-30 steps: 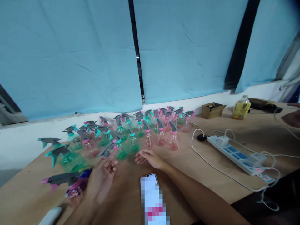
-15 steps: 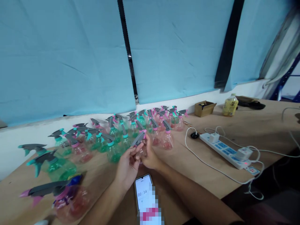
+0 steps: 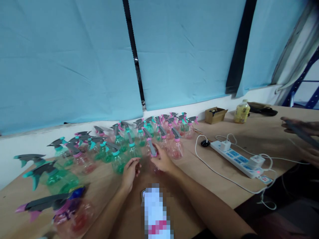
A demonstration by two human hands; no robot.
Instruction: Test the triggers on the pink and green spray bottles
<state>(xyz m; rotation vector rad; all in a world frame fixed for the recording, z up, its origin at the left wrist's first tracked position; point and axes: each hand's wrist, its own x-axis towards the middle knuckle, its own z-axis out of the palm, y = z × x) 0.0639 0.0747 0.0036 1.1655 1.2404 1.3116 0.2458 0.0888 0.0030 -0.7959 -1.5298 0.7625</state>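
Note:
My right hand (image 3: 162, 160) is closed around a pink spray bottle (image 3: 152, 148) with a grey trigger head and pink collar. The bottle stands roughly upright at the front of a crowd of similar bottles, and its lower part is partly hidden by my fingers. To its left, my left hand (image 3: 130, 172) is apart from it, fingers curled in, with nothing visible in them. Nearest that hand is a green spray bottle (image 3: 119, 162) with a turquoise collar. A phone (image 3: 153, 209), its screen blurred out, lies on the table between my forearms.
More pink and green spray bottles fill the table's left and back, including a pink one (image 3: 79, 215) at front left. Rightward lie a white power strip (image 3: 236, 159) with cables, a small cardboard box (image 3: 215, 115) and a yellow drink bottle (image 3: 242, 112). Another person's hands (image 3: 305, 127) hold a dark flat object.
My left hand has come off the spray bottle and moved left. The bottle's head has turned more upright in my right hand. Another person's hands have appeared at the right edge.

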